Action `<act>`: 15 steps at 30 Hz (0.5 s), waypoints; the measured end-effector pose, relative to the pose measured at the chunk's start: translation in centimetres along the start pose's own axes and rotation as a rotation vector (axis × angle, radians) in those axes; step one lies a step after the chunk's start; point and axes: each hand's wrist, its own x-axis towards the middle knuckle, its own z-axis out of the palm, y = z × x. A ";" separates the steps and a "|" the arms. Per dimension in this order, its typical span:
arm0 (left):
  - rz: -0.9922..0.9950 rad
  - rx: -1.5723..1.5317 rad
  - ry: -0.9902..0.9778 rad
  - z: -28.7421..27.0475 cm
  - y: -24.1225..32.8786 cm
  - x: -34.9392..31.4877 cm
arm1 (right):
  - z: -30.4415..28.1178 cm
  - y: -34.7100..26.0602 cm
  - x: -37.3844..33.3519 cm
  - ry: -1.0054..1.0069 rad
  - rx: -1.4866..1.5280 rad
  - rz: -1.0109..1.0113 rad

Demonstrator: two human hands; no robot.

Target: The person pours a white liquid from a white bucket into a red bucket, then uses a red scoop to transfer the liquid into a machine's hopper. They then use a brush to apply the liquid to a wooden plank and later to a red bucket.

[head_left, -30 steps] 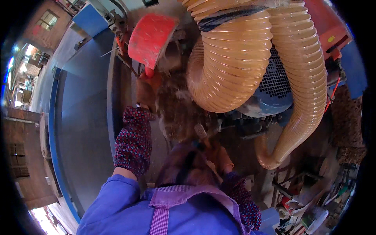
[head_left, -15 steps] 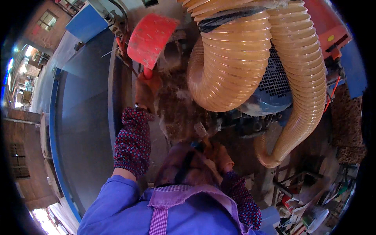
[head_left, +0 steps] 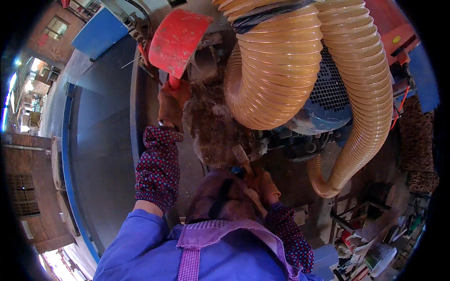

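My gloved left hand (head_left: pixel 174 104) is closed around the short handle of a red dustpan (head_left: pixel 180 40). The pan is scuffed and dusty, and it is held up past the hand at the upper left. Close to my body, my gloved right hand (head_left: pixel 263 185) is closed on the handle of a small brush (head_left: pixel 241 155), whose pale head points away from me. Between the two hands lies a brown, dust-covered surface (head_left: pixel 211 126). My right fingers are partly hidden, and the inside of the dustpan cannot be seen.
Two thick tan ribbed hoses (head_left: pixel 281 79) hang at the upper right, in front of a blue machine (head_left: pixel 323 114) with a black mesh guard. A long dark panel with a blue edge (head_left: pixel 101 140) runs along the left. Assorted tools and a pale bucket (head_left: pixel 382 257) stand at the lower right.
The dustpan and my left hand sit slightly higher and further left in the picture. The view has shifted a little. Both hands keep their hold.
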 end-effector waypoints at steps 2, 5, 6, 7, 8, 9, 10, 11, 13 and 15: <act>0.033 0.028 -0.019 0.2 0.1 -0.3 | -0.1 -0.1 0.1 -0.013 0.070 0.042; 0.016 -0.021 -0.002 1.3 1.2 -1.4 | 0.0 0.1 0.4 0.023 0.201 0.141; 0.021 0.031 0.003 1.1 1.0 -1.1 | 0.2 0.5 0.6 0.053 0.233 0.167; 0.026 0.083 0.007 0.7 0.7 -0.7 | 0.7 1.1 0.6 0.046 0.283 0.174; 0.030 0.135 0.013 0.7 0.7 -0.5 | 1.0 1.4 0.5 0.039 0.332 0.183; 0.008 0.042 0.006 0.7 0.7 -0.5 | 1.1 1.7 0.4 0.027 0.349 0.191; -0.013 -0.050 -0.002 0.7 0.6 -0.5 | 1.1 2.0 0.3 0.015 0.365 0.200; -0.034 -0.141 -0.008 0.7 0.7 -0.6 | 0.0 0.9 0.1 -0.001 0.349 0.207; -0.017 -0.087 -0.058 -0.6 0.2 -0.1 | 0.3 1.1 0.1 -0.009 0.383 0.217; -0.017 -0.072 -0.070 -0.5 -0.3 0.3 | 1.1 2.2 0.2 0.026 0.388 0.209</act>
